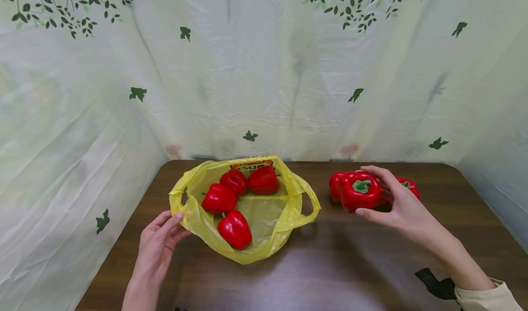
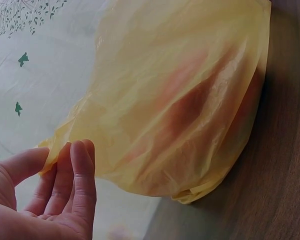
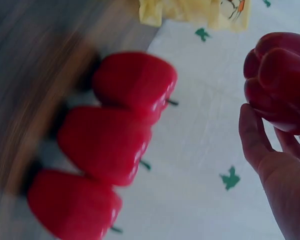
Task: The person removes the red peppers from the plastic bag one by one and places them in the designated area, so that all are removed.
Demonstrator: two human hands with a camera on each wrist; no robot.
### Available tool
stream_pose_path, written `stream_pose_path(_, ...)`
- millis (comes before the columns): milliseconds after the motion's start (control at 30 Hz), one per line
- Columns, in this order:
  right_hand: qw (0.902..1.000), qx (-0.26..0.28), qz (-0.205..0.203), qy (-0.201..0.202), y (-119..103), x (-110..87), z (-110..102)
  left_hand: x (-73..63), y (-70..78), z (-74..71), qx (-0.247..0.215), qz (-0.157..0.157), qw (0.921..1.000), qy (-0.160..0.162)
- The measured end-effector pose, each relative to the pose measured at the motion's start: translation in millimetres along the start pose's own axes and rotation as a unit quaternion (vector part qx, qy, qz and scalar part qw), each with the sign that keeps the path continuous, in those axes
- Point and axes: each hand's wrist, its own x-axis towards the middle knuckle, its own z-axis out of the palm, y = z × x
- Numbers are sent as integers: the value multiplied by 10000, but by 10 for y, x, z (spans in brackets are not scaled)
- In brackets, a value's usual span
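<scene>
A yellow plastic bag (image 1: pixel 294 214) stands open-mouthed on the table, with several red bell peppers (image 1: pixel 219 199) inside. At its left side my left hand (image 1: pixel 158 244) pinches the edge by the handle between thumb and fingers; the left wrist view shows the thin film (image 2: pixel 135 110) pulled toward that hand. My right hand (image 1: pixel 406 212) grips a red bell pepper (image 1: pixel 355 197), its green stem end facing the head camera. In the right wrist view this pepper (image 3: pixel 285 82) is raised clear of a row of three more bell peppers (image 3: pixel 105 142), which the hand partly hides from the head camera.
The brown wooden table (image 1: pixel 330 265) ends at a pale curtain (image 1: pixel 272 95) with green leaf prints, which also hangs at both sides. A black strap (image 1: pixel 437 284) shows by the right wrist, near a beige sleeve (image 1: pixel 488 297).
</scene>
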Motion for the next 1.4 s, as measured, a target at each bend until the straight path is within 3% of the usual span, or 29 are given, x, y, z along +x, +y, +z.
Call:
stream_pose_path(567, 9960, -708, -407, 376, 382, -182, -587, -2, 3, -5, -33, 12, 10000, -4)
stream_pose_path(833, 9938, -981, -115, 510, 620, -263, -866, -10, 13, -2, -15, -58, 10000, 29)
stream_pose_path(1000, 9921, -1034, 362, 614, 776, -290, -1036, -7, 8, -2, -24, -59, 10000, 28)
stream_pose_path(1100, 9899, -1069, 640, 682, 890, -293, -1099, -2, 4, -6, -63, -48, 10000, 18)
stream_pose_path(1400, 9878, -995, 972, 694, 1260, -351, -1223, -3, 9, -7, -51, -127, 9999, 101)
